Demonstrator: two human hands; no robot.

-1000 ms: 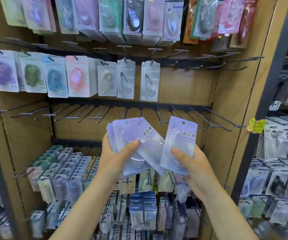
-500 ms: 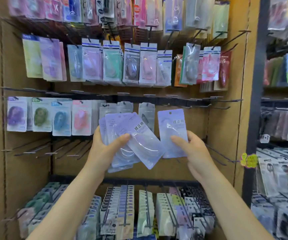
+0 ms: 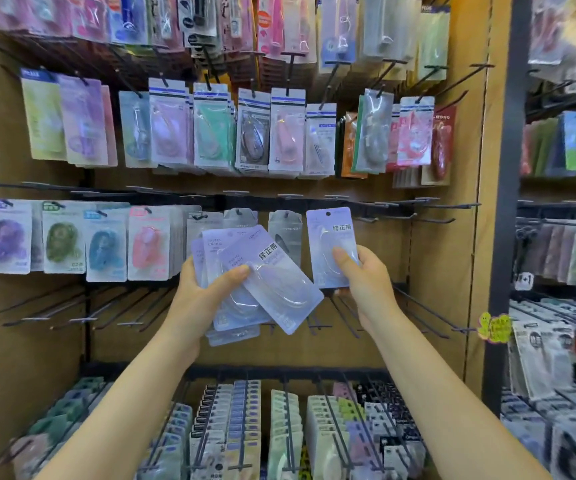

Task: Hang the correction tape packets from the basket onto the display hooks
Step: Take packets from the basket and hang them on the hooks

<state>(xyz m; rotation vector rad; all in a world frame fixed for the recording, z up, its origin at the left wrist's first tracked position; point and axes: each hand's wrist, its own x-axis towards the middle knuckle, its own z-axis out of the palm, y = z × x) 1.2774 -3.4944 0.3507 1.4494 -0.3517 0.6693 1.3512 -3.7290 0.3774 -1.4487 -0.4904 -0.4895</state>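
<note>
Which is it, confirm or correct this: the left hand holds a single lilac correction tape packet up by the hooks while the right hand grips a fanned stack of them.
The hands are swapped. In the head view the right hand holds the single lilac packet up by the hooks, and the left hand grips the fanned stack.

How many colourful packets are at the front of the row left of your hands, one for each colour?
Purple packet: 1
Green packet: 1
Blue packet: 1
Pink packet: 1
Total: 4
</note>
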